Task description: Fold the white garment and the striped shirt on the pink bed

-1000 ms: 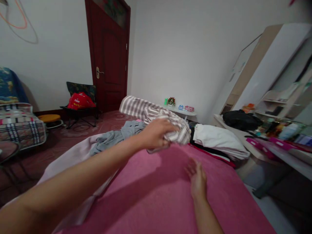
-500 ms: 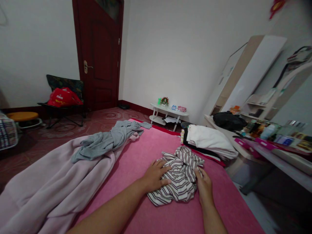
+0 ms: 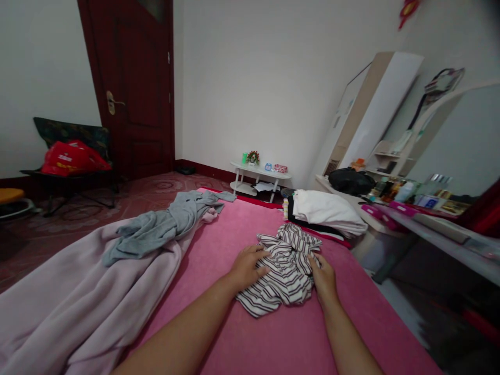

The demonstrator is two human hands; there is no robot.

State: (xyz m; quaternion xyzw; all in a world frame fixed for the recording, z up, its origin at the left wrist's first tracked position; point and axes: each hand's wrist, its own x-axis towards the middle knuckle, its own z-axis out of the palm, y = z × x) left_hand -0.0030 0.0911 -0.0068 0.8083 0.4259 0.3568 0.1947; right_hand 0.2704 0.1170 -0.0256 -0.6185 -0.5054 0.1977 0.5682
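Note:
A crumpled garment with white and dark stripes (image 3: 287, 276) lies bunched on the pink bed cover (image 3: 273, 349). My left hand (image 3: 248, 268) rests on its left side, fingers stretched over the cloth and the thumb apart from them. At the right edge, my right hand (image 3: 323, 276) has its fingers and thumb closed on a bit of the striped fabric. Whether the garment is a shirt or something else cannot be told from its bunched shape.
Left of my arms, a pale pink blanket-like cloth (image 3: 128, 297) carries a crumpled grey garment (image 3: 164, 224). A folded white and black clothes stack (image 3: 326, 211) sits at the far right bed corner. A dressing table (image 3: 441, 245) with bottles runs along the right; a low white table (image 3: 260, 171) stands beyond the bed.
The view has turned slightly to the right, so the room shifts left. My left fingers have drawn slightly closer together on the striped garment; my right hand stays at its right edge.

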